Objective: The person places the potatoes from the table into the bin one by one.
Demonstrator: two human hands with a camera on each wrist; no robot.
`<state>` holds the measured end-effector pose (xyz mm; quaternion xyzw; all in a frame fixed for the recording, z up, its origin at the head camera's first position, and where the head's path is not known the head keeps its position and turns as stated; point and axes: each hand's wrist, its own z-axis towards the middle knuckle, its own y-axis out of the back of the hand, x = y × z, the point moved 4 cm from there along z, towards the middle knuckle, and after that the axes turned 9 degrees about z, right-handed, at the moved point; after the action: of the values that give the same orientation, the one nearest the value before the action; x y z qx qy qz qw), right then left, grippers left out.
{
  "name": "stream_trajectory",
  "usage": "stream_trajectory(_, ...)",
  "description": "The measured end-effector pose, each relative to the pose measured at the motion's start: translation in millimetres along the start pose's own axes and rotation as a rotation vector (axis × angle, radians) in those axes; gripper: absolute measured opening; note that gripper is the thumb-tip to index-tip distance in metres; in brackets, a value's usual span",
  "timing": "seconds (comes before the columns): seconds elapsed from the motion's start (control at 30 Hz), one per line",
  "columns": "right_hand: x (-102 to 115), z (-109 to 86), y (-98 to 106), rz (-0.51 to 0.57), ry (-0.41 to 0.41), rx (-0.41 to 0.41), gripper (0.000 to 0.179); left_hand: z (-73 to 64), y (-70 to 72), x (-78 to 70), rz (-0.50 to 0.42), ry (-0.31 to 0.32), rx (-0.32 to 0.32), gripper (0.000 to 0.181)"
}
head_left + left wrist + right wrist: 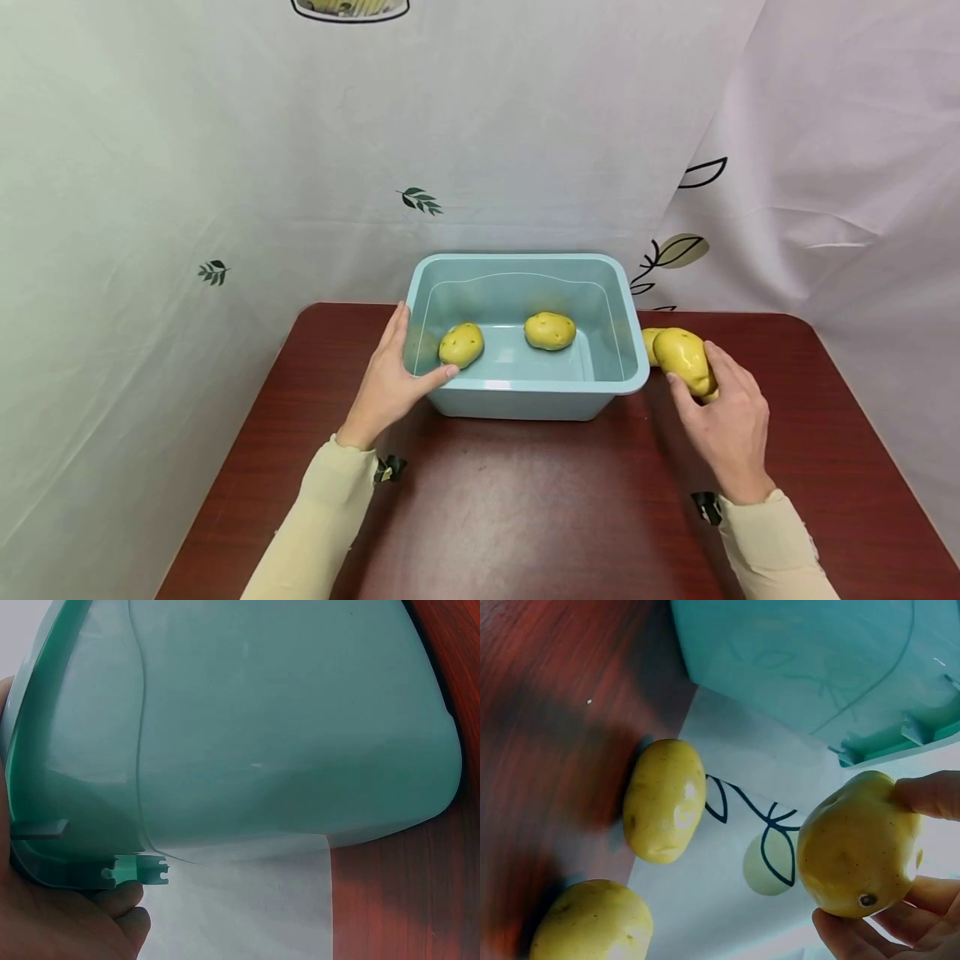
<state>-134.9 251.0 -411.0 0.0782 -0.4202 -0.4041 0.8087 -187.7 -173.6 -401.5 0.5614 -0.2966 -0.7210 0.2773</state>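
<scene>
A light blue plastic tub stands on the table, with two yellow potatoes inside, one potato at the left and another potato nearer the middle. My left hand holds the tub's front left corner, thumb over the front rim and fingers along the left side. To the right of the tub, my right hand grips a potato between thumb and fingers, raised over the table. Below it, a potato and a second potato lie on the table, mostly hidden in the head view.
The dark red wooden table ends just behind the tub. A pale cloth with printed leaves hangs behind and at both sides. Small dark pieces show at both sleeve cuffs.
</scene>
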Motion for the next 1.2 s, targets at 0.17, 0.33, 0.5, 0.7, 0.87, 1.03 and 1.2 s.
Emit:
stream_trajectory(0.17, 5, 1.8, 3, 0.003, -0.005, -0.017, 0.060, 0.0, -0.2, 0.6, 0.003, 0.001, -0.001, 0.116)
stream_trajectory(0.33, 10, 3.6, 4, 0.013, 0.005, -0.026, 0.060, 0.0, -0.4, 1.2, 0.002, 0.000, -0.001, 0.116)
stream_trajectory(0.5, 14, 4.6, 6, 0.015, 0.012, -0.036, 0.059, 0.0, -0.9, 1.6, -0.007, -0.006, -0.005, 0.116)
stream_trajectory(0.7, 17, 5.3, 8, 0.016, 0.005, -0.041, 0.060, 0.0, -0.7, 1.4, -0.011, -0.008, -0.008, 0.115)
stream_trajectory(0.87, 21, 7.3, 9, 0.032, 0.016, -0.057, 0.060, -0.2, -0.5, 1.3, -0.008, -0.005, -0.005, 0.116)
stream_trajectory(1.03, 27, 9.7, 10, 0.049, 0.039, -0.080, 0.060, -0.2, 0.0, 0.9, -0.005, -0.004, -0.006, 0.116)
stream_trajectory(1.2, 33, 9.9, 10, 0.066, 0.061, -0.099, 0.060, 0.0, 0.2, 0.4, -0.004, -0.008, -0.007, 0.116)
